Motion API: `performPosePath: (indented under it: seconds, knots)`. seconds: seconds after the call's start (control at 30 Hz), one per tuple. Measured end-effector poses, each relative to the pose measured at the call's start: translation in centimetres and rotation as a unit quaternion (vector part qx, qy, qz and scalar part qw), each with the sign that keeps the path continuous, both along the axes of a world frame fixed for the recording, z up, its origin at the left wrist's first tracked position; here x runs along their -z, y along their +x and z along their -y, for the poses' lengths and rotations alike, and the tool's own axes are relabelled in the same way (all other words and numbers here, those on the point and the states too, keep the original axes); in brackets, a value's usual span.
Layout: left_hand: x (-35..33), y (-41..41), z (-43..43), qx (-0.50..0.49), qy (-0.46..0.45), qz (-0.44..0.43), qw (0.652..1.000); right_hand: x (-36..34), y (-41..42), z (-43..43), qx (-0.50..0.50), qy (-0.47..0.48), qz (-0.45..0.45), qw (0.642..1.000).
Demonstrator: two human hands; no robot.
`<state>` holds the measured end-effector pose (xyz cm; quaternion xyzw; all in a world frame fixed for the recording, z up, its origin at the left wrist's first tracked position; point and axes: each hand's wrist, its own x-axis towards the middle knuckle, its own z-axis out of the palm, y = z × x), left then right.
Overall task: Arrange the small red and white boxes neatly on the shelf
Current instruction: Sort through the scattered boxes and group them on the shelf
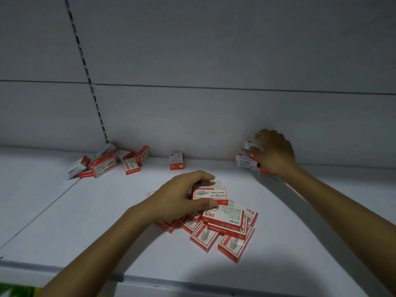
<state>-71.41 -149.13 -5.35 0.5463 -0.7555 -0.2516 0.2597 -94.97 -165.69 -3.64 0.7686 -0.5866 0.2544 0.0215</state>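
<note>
The top box (211, 195) of the loose pile (225, 230) in the middle of the shelf (96, 221) is being clamped between the thumb and curled fingers of the left hand (182, 196); lifting it straight up should keep the rest from sliding. Far right, the right hand (276, 153) is pinching a second box (254, 144) onto the stack (246, 162) by the back wall (214, 125), where squaring edges matters.
</note>
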Motion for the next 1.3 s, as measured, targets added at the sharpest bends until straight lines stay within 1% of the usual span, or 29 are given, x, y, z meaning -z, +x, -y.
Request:
performPosePath:
  seconds: [0.1,0.17,0.27,0.33,0.47,0.6,0.7,0.83,0.93,1.03,1.1,1.13,1.2,1.3]
  knots:
    - [-0.4,0.9,0.2,-0.012,-0.018,0.011,1.0,-0.1,1.6,-1.1,-0.043,-0.036,0.007,0.998]
    - [-0.4,1.9,0.3,-0.027,-0.032,0.009,0.999,-0.1,3.2,-1.8,-0.081,-0.038,0.003,0.996]
    - [-0.1,4.4,-0.1,-0.059,-0.022,-0.012,0.998,-0.1,6.0,-2.8,-0.155,-0.011,0.011,0.988]
    - [0.5,6.3,-0.6,-0.072,-0.002,-0.035,0.997,-0.3,8.2,-3.4,-0.195,0.027,0.003,0.98]
    - [2.4,10.2,-1.2,-0.105,0.004,-0.045,0.993,-0.8,12.7,-4.3,-0.248,0.127,-0.086,0.956]
    - [3.8,13.7,-1.5,-0.14,-0.013,-0.053,0.989,-0.7,16.4,-5.0,-0.292,0.17,-0.162,0.927]
    - [4.0,15.8,-1.1,-0.15,-0.031,-0.03,0.988,-1.0,18.6,-5.5,-0.323,0.181,-0.195,0.908]
    - [3.5,17.9,0.7,-0.159,-0.087,0.02,0.983,-1.5,20.7,-6.1,-0.324,0.152,-0.236,0.903]
    - [3.2,18.3,2.9,-0.179,-0.136,0.085,0.971,-1.8,21.4,-6.4,-0.317,0.135,-0.257,0.903]
    - [4.4,18.2,4.5,-0.194,-0.143,0.173,0.955,-1.7,21.4,-6.4,-0.297,0.144,-0.268,0.905]
    - [5.4,18.4,4.9,-0.172,-0.128,0.23,0.949,-1.6,21.2,-6.2,-0.278,0.147,-0.272,0.91]
    - [5.7,18.6,5.0,-0.162,-0.124,0.241,0.949,-1.6,21.1,-6.0,-0.267,0.144,-0.275,0.912]
    - [5.5,18.8,4.8,-0.155,-0.133,0.22,0.954,-1.6,21.0,-5.6,-0.239,0.138,-0.285,0.918]
    - [4.7,18.6,3.8,-0.154,-0.168,0.146,0.963,-1.4,21.3,-4.5,-0.186,0.128,-0.297,0.928]
